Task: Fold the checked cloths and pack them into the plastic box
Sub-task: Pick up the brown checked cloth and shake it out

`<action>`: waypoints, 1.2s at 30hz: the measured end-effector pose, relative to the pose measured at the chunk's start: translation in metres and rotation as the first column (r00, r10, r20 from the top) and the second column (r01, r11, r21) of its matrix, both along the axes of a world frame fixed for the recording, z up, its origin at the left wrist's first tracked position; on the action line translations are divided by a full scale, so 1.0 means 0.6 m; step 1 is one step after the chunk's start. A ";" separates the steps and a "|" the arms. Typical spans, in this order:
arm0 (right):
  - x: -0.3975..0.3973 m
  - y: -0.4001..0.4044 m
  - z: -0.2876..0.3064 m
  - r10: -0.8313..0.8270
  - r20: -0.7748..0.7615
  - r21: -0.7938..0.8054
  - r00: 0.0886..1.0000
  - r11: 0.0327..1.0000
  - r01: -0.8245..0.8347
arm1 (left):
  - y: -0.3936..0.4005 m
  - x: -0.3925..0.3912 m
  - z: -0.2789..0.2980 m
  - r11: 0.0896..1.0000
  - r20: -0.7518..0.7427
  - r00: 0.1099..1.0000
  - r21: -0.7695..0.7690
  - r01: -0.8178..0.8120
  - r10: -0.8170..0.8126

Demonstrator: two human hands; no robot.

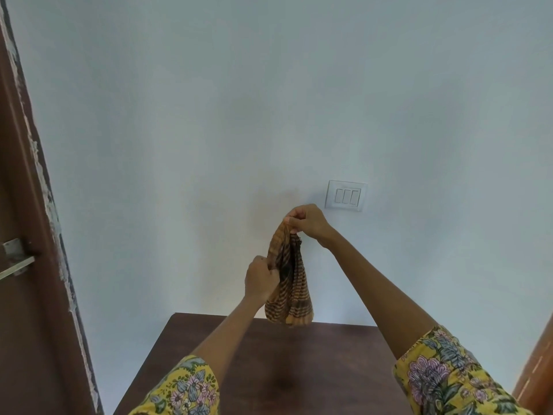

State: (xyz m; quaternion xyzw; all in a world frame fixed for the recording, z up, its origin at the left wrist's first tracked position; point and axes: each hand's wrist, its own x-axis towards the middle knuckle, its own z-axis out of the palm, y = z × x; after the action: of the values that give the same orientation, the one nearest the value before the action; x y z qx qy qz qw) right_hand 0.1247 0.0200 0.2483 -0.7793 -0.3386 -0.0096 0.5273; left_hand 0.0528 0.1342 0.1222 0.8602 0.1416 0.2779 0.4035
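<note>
While the camera tilts up toward the wall, much of the scene falls outside the view: no plastic box shows, and the dark wooden surface (299, 369) is cut off at the bottom edge, with both arms crossing over it. Only one checked cloth (288, 280) can be seen, brown and tan with dark stripes, bunched so tightly that its checks read more as bands and its edges and corners are hard to make out.

That cloth hangs in the air above the far edge of the surface, in front of the pale wall (269, 100), touching nothing but the hands. Its long axis runs nearly vertical, leaning slightly, narrow at the top and flaring to a wider, rounded bottom.

Up top, the right hand (306, 220) pinches the gathered upper end between curled fingers and thumb, just below and left of a white switch plate (346, 195). Lower down, the left hand (259, 278) grips the cloth's left side about midway, its fingers curled into the folds and hidden by the back of the hand.

Yellow floral sleeves (449, 372) cover the upper arms. A brown door frame (33, 265) with chipped paint runs down the left side.
</note>
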 end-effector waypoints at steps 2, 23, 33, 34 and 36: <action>0.000 -0.002 -0.003 -0.015 0.008 0.011 1.000 1.000 0.015 | 0.000 0.004 0.001 0.997 -0.014 0.998 -0.036 -0.061 0.061; 0.057 -0.095 -0.086 -0.276 -0.064 0.072 0.959 0.957 0.280 | 0.155 -0.017 -0.018 0.960 -0.375 0.927 0.271 0.072 0.036; 0.065 -0.138 -0.141 -0.252 -0.010 -0.027 0.968 0.967 0.252 | 0.193 -0.013 0.062 0.787 -0.324 0.932 0.612 0.076 0.162; 0.066 -0.142 -0.139 -0.255 -0.002 -0.032 0.967 0.967 0.254 | 0.195 -0.015 0.063 0.769 -0.308 0.938 0.635 0.079 0.158; 0.067 -0.149 -0.138 -0.251 0.007 -0.015 0.968 0.968 0.251 | 0.200 -0.018 0.066 0.735 -0.282 0.949 0.672 0.089 0.142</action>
State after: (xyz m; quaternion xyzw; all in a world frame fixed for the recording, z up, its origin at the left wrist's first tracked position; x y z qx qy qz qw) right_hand 0.1650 -0.0695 0.1656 -0.8199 -0.2387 -0.0754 0.5150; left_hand 0.0419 0.2542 0.1617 0.9783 0.1053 0.1755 0.0310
